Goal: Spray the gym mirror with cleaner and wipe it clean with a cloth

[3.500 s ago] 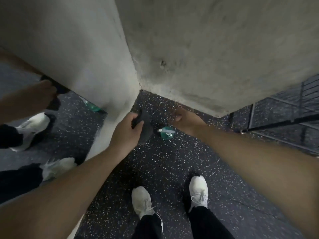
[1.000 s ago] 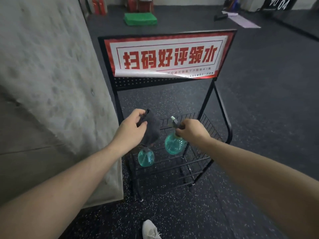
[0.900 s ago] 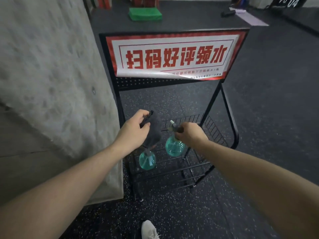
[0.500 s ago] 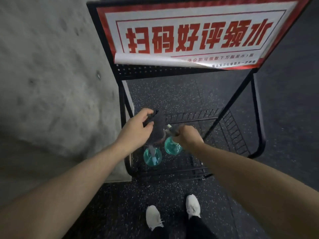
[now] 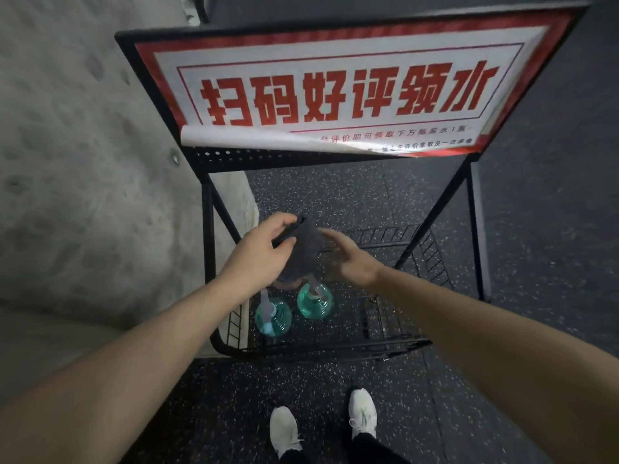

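Observation:
My left hand [image 5: 264,249] grips a dark grey cloth [image 5: 306,249] that hangs over a black wire rack [image 5: 385,349]. My right hand [image 5: 348,259] is open, fingers spread, next to the cloth and just above the rack. Two green spray bottles stand side by side on the rack's bottom shelf: one on the right [image 5: 315,301] directly under my hands, one on the left [image 5: 273,318] nearer the rack's front corner. No mirror is in sight.
The rack carries a large red-and-white sign [image 5: 335,92] on top. A rough concrete pillar [image 5: 83,162] stands close on the left. Speckled black rubber floor [image 5: 335,390] lies all around, with my white shoes [image 5: 284,433] in front of the rack.
My right hand has let go of the right spray bottle, which now stands on the rack shelf, and has risen open beside the cloth. My left hand still holds the cloth.

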Demonstrator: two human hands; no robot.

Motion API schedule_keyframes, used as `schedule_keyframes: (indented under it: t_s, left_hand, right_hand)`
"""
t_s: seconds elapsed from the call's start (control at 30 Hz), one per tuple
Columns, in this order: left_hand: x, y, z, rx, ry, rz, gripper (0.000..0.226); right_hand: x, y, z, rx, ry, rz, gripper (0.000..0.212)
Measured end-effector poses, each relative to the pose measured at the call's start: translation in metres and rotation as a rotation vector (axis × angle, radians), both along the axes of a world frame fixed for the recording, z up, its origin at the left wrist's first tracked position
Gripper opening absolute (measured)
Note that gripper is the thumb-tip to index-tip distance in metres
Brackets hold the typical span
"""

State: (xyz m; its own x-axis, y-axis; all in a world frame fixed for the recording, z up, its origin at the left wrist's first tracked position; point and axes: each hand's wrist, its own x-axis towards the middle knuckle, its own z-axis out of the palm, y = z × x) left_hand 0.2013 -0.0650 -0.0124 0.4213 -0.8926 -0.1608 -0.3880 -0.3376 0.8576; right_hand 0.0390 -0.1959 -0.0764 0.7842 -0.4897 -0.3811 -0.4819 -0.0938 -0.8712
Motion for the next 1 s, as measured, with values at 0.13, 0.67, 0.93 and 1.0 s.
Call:
schedule_keyframes:
  t_s: [0.13, 0.67, 0.93, 1.0]
  left_hand:
    - [-0.018, -0.026, 0.002, -0.005, 0.031, -0.058, 0.028]
    - [-0.118, -0.099, -0.118, 0.276, 0.389, 0.383, 0.015]
    - [-0.129, -0.104, -0.185, 0.466, 0.308, 0.356, 0.041]
    - [-0.130, -0.106, -0.194, 0.470, 0.309, 0.378, 0.052]
  right_hand:
    - [-0.025, -0.028, 0.021, 0.220, -0.090, -0.018, 0.043]
    - [-0.081, -0.086, -0.061, 0.207, 0.137, -0.553, 0.020]
    - [-0.070, -0.088, -0.133, -0.021, 0.409, -0.441, 0.035]
    - [-0.069, -0.088, -0.147, -0.019, 0.434, -0.415, 0.044]
